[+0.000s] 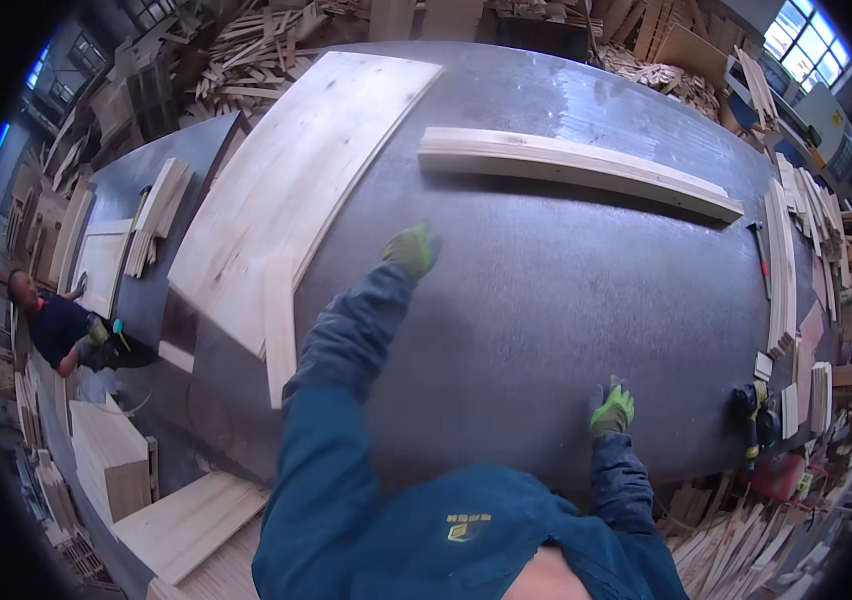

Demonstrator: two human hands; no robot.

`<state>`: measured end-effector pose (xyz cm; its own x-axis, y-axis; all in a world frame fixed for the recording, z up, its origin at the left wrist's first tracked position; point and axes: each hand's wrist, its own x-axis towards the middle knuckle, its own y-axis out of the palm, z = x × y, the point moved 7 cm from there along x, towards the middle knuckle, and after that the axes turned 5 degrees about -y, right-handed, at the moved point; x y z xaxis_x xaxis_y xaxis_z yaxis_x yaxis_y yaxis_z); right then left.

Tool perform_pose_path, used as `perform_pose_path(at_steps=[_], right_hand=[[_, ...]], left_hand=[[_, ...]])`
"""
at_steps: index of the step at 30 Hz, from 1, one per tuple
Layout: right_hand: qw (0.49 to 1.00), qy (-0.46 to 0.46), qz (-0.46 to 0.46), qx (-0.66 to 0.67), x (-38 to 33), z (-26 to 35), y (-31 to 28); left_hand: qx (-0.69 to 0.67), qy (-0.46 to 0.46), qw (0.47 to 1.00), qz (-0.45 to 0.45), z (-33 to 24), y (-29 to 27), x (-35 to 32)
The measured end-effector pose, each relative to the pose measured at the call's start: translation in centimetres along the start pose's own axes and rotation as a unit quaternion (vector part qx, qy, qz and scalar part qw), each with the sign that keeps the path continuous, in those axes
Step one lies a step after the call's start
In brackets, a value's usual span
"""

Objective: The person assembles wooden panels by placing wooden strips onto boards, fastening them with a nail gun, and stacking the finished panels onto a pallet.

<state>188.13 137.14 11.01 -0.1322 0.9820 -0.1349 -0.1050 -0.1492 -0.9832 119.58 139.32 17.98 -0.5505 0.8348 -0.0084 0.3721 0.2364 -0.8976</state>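
My left hand (412,252), in a green glove with grey fingertips, reaches out over the dark, smooth table (546,320). Its fingers are slightly blurred but look stretched out, with nothing seen in them. Beside it, to the left, lies a wide pale plywood panel (296,160), tilted across the tabletop. A narrow board (281,330) rests at the panel's near end, by my left forearm. My right hand (612,408), gloved alike, is over the table's near side, fingers apart and holding nothing. Farther off, a stack of long wooden strips (576,170) lies across the table.
Along the right edge are more strips (781,270), a hammer-like tool with a red handle (763,262) and a black-and-yellow power tool (754,415). A person (66,325) stands at another table at left. Stacked boards (191,520) sit at lower left; scrap wood (256,60) is piled behind.
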Motion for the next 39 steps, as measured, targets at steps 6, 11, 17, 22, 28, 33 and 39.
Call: perform_pose_path(at_steps=[6,11,17,22,28,33,39], right_hand=[[0.978,0.106,0.07,-0.168,7.0,-3.7,9.4],[0.981,0.095,0.021,-0.17,16.2,-5.9,16.1],[0.983,0.038,0.032,-0.179,22.4,-8.5,28.9],[0.968,0.099,0.031,-0.229,24.9,-13.6,29.3],[0.977,0.078,0.062,-0.19,30.4,-11.8,31.7],[0.993,0.022,0.061,-0.102,34.8,-15.5,33.9],[0.989,-0.008,0.148,0.0,35.1,-19.5,34.2]], left_hand=[[-0.007,0.089,0.994,-0.065,-11.9,16.5,13.1],[0.2,-0.07,0.966,-0.147,1.4,18.8,24.2],[0.303,-0.142,0.878,-0.344,27.9,7.3,6.0],[0.264,-0.407,0.869,-0.098,27.3,13.4,-14.7],[0.174,-0.42,0.885,-0.097,25.9,23.7,-24.9],[0.177,-0.276,0.945,0.012,22.4,28.4,-22.6],[0.16,-0.335,0.927,-0.048,30.0,23.4,-17.0]])
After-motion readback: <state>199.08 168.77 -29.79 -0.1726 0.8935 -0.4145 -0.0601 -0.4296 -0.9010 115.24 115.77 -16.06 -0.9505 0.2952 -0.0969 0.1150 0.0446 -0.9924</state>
